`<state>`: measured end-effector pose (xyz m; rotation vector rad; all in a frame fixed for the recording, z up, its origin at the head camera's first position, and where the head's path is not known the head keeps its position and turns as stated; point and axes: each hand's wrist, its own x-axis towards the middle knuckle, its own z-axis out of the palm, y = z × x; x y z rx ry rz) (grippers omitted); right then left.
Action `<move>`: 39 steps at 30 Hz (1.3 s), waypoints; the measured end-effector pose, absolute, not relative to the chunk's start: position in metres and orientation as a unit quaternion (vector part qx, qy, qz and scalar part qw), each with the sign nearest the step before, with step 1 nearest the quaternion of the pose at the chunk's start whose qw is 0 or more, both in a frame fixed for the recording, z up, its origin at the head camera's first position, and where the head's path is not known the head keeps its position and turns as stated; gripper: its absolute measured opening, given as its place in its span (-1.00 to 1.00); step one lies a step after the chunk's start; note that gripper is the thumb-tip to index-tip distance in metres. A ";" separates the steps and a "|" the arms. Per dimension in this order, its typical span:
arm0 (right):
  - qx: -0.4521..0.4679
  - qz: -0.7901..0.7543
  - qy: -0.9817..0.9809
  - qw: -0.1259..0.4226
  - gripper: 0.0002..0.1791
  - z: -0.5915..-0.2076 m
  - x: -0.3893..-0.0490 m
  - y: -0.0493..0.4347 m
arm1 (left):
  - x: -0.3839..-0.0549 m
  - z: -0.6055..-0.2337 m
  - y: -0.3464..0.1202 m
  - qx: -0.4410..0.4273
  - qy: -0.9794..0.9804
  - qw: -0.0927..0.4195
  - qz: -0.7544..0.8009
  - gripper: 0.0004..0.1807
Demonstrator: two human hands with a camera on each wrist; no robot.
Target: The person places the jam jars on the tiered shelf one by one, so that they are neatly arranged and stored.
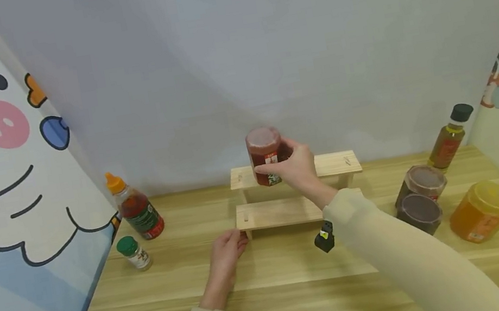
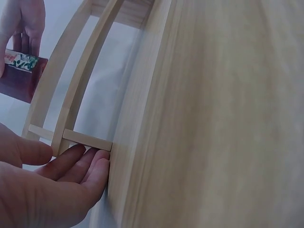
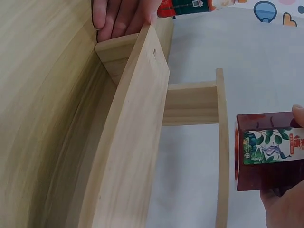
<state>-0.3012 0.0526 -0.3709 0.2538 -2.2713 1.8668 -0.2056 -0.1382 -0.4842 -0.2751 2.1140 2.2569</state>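
My right hand (image 1: pixel 298 166) grips an octagonal jar (image 1: pixel 259 148) of dark red contents, thumb on one side and fingers on the other. In the right wrist view the jar (image 3: pixel 266 152) stands a small gap off the upper board of a two-tier wooden rack (image 1: pixel 283 211); its label shows green leaves. My left hand (image 1: pixel 227 250) is at the rack's left end, low by the table. The left wrist view shows its fingers (image 2: pixel 97 171) loosely extended against the rack's end support, the thumb close to the board's corner.
At the left stand a sauce bottle (image 1: pixel 139 209) with an orange cap and a green-capped shaker (image 1: pixel 136 254). On the right are a dark-capped oil bottle (image 1: pixel 450 141), a brownish jar (image 1: pixel 419 182), a dark jar (image 1: pixel 420 212) and an orange-yellow jar (image 1: pixel 482 213). A pale wall (image 1: pixel 262 54) rises behind the rack.
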 end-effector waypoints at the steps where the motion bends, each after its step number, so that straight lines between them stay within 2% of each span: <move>1: 0.084 0.630 -0.766 0.097 -0.30 -0.371 -0.302 0.052 | -0.206 -0.484 -0.138 -0.086 0.683 0.019 0.725 -0.58; 15: 0.067 0.635 -0.762 0.107 -0.23 -0.377 -0.316 0.042 | -0.205 -0.485 -0.138 -0.073 0.691 0.009 0.719 -0.58; 24: 0.093 0.585 -0.796 0.122 -0.19 -0.383 -0.316 0.042 | -0.203 -0.484 -0.139 -0.067 0.699 0.018 0.712 -0.56; 31: 0.070 0.576 -0.808 0.101 0.02 -0.378 -0.309 0.060 | -0.206 -0.485 -0.138 -0.070 0.699 0.022 0.712 -0.57; 39: 0.097 0.568 -0.813 0.085 0.00 -0.372 -0.292 0.085 | -0.207 -0.487 -0.139 -0.076 0.697 0.030 0.713 -0.58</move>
